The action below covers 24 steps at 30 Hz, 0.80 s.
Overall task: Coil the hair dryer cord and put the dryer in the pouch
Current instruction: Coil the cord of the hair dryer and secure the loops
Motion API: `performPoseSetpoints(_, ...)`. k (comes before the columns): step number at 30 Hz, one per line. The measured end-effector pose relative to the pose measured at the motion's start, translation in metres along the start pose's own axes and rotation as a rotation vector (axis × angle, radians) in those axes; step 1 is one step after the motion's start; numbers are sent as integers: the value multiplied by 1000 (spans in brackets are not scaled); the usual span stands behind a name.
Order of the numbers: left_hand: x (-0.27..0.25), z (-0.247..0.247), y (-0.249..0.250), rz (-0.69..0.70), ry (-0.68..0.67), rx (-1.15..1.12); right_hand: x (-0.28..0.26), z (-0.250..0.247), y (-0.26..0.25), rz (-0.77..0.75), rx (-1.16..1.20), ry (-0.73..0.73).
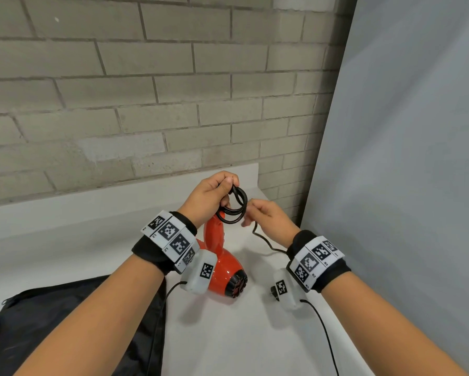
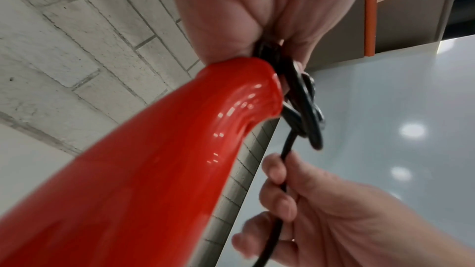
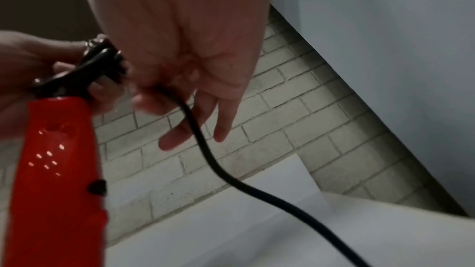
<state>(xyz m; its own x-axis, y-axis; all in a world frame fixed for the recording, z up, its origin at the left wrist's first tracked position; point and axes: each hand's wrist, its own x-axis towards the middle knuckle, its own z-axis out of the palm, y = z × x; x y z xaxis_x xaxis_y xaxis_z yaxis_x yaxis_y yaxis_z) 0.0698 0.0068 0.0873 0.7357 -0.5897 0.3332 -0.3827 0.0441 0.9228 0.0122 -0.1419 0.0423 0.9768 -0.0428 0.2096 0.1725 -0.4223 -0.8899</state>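
Observation:
The red hair dryer (image 1: 225, 267) rests on the white table (image 1: 214, 335), its handle (image 2: 180, 149) tilted up toward my left hand (image 1: 226, 187). That hand grips a small coil of the black cord (image 1: 234, 208) just above the handle's end. My right hand (image 1: 251, 217) is close beside the coil on the right, its fingers (image 2: 276, 170) curled round the loose cord (image 3: 218, 165). From there the cord trails down onto the table toward the plug (image 1: 274, 291). The black pouch (image 1: 65, 321) lies at the lower left, partly hidden by my left forearm.
A grey brick wall (image 1: 146, 90) stands close behind the table. A pale panel (image 1: 404, 158) closes off the right side. A thin black cable (image 1: 322, 329) from my right wrist camera runs over the table's near right part.

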Motion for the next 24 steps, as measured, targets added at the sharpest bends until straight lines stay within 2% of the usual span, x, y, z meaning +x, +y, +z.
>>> performPoseSetpoints(4,-2,1,1,-17,24,29,9,-7,-16,-36,-102,215)
performPoseSetpoints(7,0,-2,1,-39,-32,45,15,-15,-30,-118,-108,292)
performPoseSetpoints(15,2,-11,11,-88,-275,294,14,-26,-56,-274,-265,264)
performPoseSetpoints(17,1,-10,10,-80,-253,287,13,-28,-57,-273,-325,279)
performPoseSetpoints(21,0,-4,7,-61,-87,259,2,-33,-40,-123,-395,425)
performPoseSetpoints(23,1,-2,4,-58,-28,263,-5,-36,-18,107,-405,424)
performPoseSetpoints(24,2,-1,3,-57,-1,264,-9,-37,-5,268,-422,350)
